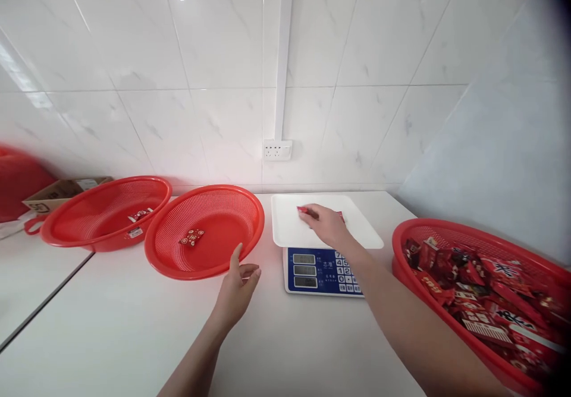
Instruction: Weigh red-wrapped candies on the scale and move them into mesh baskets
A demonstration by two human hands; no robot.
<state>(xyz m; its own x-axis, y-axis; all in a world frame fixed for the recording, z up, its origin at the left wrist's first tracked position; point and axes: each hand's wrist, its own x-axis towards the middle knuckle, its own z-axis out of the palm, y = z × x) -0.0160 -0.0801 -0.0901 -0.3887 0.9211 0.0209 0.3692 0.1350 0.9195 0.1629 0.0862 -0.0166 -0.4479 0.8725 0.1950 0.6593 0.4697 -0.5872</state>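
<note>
My right hand (326,224) is over the white tray of a scale (285,224), fingers pinched on a small red wrapped snack packet (302,209). A second red packet (341,216) shows on the tray from behind that hand, mostly hidden. My left hand (237,293) holds nothing; its fingers are apart, beside the front right rim of the middle red basket (223,260). One patterned red packet (191,238) lies inside this basket. Below the tray, the scale's blue panel (328,271) has small displays and number keys, partly covered by my right forearm.
At the right, a large red basket (404,227) holds many red snack packets (482,296). Another red basket (107,242) at left contains a red-and-white packet (141,214). Behind it are a cardboard box (66,188) and a red object (20,180). A wall socket (277,150) sits above the table.
</note>
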